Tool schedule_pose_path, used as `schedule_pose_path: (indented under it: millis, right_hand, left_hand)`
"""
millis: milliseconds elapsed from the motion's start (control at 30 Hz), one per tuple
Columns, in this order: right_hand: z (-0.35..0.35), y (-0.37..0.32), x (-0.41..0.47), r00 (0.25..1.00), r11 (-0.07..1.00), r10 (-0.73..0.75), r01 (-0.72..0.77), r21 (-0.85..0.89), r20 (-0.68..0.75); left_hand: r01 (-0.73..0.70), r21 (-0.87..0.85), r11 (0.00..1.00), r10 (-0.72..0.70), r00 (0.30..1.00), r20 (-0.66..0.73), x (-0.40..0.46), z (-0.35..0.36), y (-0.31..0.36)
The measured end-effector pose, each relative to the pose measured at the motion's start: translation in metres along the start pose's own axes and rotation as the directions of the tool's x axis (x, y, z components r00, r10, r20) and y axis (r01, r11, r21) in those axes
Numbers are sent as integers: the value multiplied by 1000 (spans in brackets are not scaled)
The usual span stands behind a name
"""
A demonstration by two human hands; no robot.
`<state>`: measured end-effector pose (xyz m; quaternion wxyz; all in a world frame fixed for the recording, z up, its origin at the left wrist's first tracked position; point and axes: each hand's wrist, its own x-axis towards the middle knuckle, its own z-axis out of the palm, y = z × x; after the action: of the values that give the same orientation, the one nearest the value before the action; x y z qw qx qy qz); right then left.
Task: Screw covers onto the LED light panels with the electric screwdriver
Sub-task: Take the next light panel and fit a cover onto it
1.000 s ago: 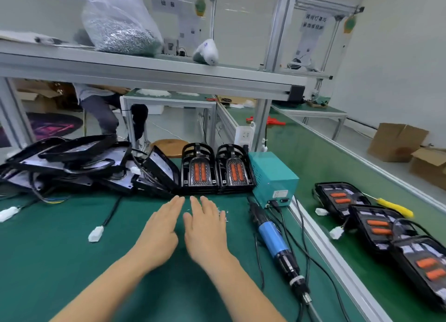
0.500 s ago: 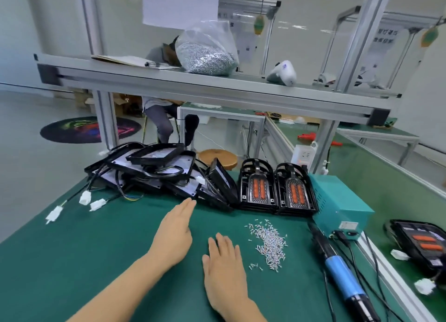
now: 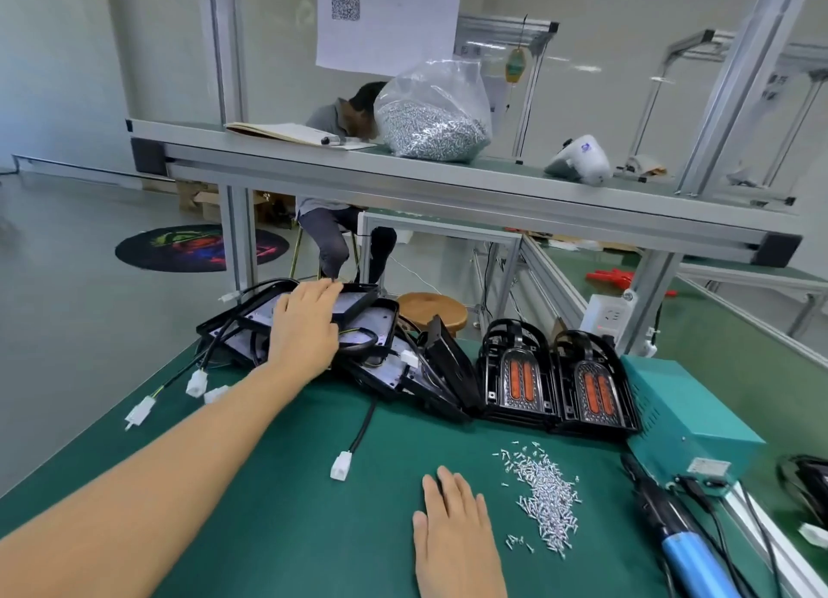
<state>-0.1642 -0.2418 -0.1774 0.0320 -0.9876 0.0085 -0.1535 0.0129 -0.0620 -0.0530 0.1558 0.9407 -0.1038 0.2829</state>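
Two hands were in view: the left hand (image 3: 307,328) at ten o'clock, the right hand (image 3: 454,535) at six. Two lit-orange light panels (image 3: 517,373) stood upright at two o'clock. One loose screw heap (image 3: 544,501) lay at four, beside one electric screwdriver (image 3: 685,548). One screw bag (image 3: 432,113) sat at twelve. Four white cable connectors (image 3: 339,466) showed; the stacked black covers (image 3: 358,328) could not be counted.

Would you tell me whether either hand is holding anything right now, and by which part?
Nothing is clearly held. The left hand lies on the top black panel of the pile, its fingers at the far edge; the right hand lies flat on the mat.

Green mat (image 3: 278,508); black panels (image 3: 358,328); silver screws (image 3: 544,494); teal box (image 3: 685,422).
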Motion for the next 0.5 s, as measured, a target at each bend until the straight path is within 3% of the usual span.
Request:
schedule_pose_path:
  millis: [133,233,400,500]
  right_hand:
    - [1,1,2,998,998,7,-11,-65,-55]
    - [-5,0,0,998,999,-20,22,-23,64]
    - [4,3,3,999,1000,29,-28,13,-20]
    - [5,0,4,1000,1000,18,-17,8,-21]
  left_hand:
    - [-46,107,993,25,982,190,14,7,-14]
    - [-140,191,971,105,978,181,16,8,-15]
    - [-297,277,914,246,948,204,25,5,-14]
    - [-360,226,905,332,931,152,23,-4,-10]
